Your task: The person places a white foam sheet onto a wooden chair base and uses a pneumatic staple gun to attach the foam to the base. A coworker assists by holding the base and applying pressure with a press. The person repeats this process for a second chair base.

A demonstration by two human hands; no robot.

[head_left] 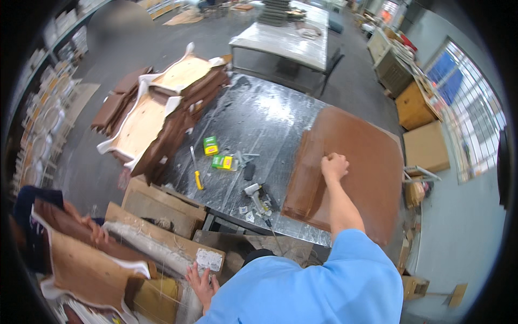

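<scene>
Brown leather-like sheets (367, 162) lie stacked on the right end of a metal-topped table (259, 108). My right hand (334, 166) is closed at the upper sheet, its fingertips pinching the material near a layered edge. Low in front of the table, my left hand (202, 284) has its fingers spread and holds nothing. It is beside a cardboard piece (178, 243) with a whitish patch (209, 260). On the table lie a pneumatic staple gun (256, 195), a yellow-handled knife (198, 180) and two small green-and-yellow boxes (210, 146) (222, 162).
Upholstered panels (135, 129) with wooden backs and white edging stack at the table's left. At lower left, another person's hand (97, 232) rests on a similar brown panel (81, 264). A second table (286, 40) stands beyond; cardboard boxes (426, 146) line the right wall.
</scene>
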